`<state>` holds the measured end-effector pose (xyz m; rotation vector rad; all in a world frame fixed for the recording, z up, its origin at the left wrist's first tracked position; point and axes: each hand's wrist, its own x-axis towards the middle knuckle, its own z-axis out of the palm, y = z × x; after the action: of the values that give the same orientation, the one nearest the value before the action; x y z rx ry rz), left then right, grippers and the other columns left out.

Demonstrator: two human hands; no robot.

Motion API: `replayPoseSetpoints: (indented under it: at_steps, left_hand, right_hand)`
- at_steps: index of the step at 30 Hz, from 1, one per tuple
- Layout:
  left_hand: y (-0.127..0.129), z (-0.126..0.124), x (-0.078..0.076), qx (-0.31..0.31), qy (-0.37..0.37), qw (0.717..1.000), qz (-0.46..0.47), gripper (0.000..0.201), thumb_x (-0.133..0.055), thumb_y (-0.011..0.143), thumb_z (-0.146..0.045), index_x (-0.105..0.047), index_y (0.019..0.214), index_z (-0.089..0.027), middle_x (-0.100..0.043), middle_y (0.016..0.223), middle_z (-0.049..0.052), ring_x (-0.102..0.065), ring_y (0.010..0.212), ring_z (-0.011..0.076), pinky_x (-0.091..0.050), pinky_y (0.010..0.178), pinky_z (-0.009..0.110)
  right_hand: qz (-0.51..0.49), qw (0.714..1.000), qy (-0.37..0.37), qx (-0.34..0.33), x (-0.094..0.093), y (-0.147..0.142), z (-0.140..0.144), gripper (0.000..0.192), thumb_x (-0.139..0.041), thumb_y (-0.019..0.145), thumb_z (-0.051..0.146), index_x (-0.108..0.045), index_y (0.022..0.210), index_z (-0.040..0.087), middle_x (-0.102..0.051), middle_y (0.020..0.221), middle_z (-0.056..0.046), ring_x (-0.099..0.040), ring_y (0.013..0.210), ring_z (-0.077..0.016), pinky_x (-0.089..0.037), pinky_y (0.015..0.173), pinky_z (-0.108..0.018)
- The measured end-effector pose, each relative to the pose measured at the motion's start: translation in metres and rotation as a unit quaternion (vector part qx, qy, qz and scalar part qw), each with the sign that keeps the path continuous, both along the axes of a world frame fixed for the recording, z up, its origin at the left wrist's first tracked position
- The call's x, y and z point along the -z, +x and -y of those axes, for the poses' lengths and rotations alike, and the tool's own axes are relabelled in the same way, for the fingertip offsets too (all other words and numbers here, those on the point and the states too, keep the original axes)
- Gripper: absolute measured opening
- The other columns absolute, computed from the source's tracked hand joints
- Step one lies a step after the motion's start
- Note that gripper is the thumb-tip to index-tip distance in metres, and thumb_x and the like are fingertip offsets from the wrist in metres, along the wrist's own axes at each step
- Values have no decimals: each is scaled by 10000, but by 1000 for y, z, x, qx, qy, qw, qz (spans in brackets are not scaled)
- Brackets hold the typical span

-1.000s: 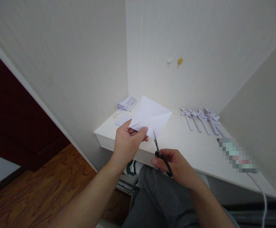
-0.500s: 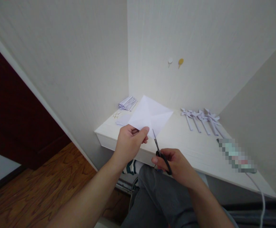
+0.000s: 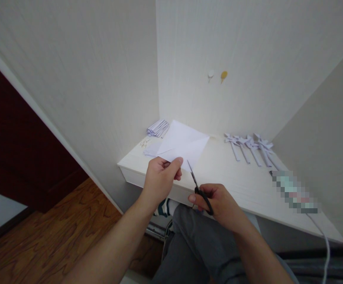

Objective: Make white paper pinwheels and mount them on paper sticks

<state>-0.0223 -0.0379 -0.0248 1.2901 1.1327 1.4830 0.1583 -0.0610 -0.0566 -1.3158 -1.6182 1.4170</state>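
My left hand [image 3: 159, 177] pinches the near corner of a square white paper sheet [image 3: 185, 142] with crease lines, held over the front of a white desk [image 3: 233, 181]. In my right hand [image 3: 219, 203] are black-handled scissors [image 3: 198, 188], fingers through the loops, blades nearly closed and pointing up at the sheet's lower edge. The blade tip sits just right of my left thumb, close to the paper.
Several finished paper pinwheels [image 3: 250, 148] lie at the back right of the desk. A bundle of folded paper strips [image 3: 157, 128] and small pins [image 3: 143, 143] lie at the back left. A blurred object [image 3: 295, 192] with a white cable [image 3: 322, 236] sits on the right. Walls enclose three sides.
The paper has tilted flatter and lower, and its right corner has drawn in toward the left. The scissors have shifted slightly up and left toward the sheet's edge.
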Motion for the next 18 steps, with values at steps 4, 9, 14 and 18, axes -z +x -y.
replayPoseSetpoints:
  at_steps: [4,9,14,18]
  left_hand:
    - [1,-1,-1,-4,2,1000,6,340,-696,805,-373,-609,540,-178,-581,485,-13,-528,462,110,-432,504,238]
    - [2,1,-1,-5,-1,1000,2,355,-691,796,-383,-606,518,-180,-582,482,-5,-528,465,113,-432,512,241]
    - [4,2,2,9,-10,1000,-2,365,-691,797,-387,-606,506,-182,-584,479,0,-522,465,112,-427,517,240]
    - [6,4,0,14,-18,1000,3,346,-691,777,-378,-609,501,-187,-583,476,4,-521,465,117,-423,505,240]
  right_hand:
    - [8,1000,2,4,-2,0,1,531,-827,669,645,-572,555,193,-487,536,34,-393,561,-125,-283,538,-281]
    - [8,1000,4,12,-3,-1,1,547,-835,645,662,-572,542,194,-500,531,24,-403,555,-130,-287,531,-283]
    - [-1,1000,2,11,-2,-1,0,561,-841,635,671,-559,557,192,-480,540,31,-383,558,-122,-272,531,-279]
    - [-21,1000,-9,4,-3,-1,1,566,-862,621,662,-554,590,189,-442,563,46,-361,572,-114,-260,532,-274]
